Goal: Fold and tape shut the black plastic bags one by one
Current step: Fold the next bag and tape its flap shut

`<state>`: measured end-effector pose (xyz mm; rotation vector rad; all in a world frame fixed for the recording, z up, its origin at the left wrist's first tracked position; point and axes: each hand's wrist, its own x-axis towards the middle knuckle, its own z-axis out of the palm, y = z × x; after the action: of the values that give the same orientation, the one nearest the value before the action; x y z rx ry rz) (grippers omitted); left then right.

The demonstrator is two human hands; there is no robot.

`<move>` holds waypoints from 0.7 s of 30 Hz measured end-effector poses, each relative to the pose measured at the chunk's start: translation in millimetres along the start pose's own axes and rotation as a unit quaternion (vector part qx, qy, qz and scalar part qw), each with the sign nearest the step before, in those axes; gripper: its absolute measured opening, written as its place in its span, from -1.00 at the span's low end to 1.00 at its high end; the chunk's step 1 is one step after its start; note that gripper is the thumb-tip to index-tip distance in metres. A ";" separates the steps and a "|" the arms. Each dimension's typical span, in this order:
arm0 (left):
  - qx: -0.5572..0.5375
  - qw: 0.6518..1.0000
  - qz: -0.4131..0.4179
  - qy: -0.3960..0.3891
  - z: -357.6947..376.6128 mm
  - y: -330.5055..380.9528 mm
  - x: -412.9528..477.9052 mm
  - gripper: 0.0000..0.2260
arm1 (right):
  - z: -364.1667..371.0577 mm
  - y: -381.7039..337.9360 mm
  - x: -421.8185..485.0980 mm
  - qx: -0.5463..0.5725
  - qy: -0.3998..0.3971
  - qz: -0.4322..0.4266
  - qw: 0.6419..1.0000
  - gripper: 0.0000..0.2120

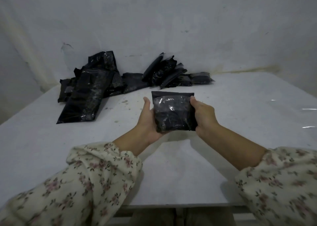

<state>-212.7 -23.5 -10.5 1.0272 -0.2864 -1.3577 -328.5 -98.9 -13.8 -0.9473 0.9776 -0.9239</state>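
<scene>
Black plastic bag (173,112), one, is gripped by left hand (148,122) and right hand (204,116); two bag piles (89,88) (171,73) lie beyond.

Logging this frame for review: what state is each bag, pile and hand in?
Held bag: top folded over, lifted between both hands.
Left hand: holds its left edge.
Right hand: grips its right edge.
Left pile: long bags, unfolded.
Right pile: folded packets, heaped.

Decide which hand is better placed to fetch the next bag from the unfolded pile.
Left, probably. The unfolded pile lies nearer the left hand; the right hand would have to cross the held bag.
</scene>
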 end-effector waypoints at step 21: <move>0.092 0.986 0.104 0.090 30.3 65.7 166.3 -0.75 | -4.2 -62.7 186.8 0.184 0.171 -0.036 0.967 -0.59</move>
<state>-148.2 -193.0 -7.7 1.2298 -0.3773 -1.0576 -291.9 -292.3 -2.2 -0.5199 1.0153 -1.3075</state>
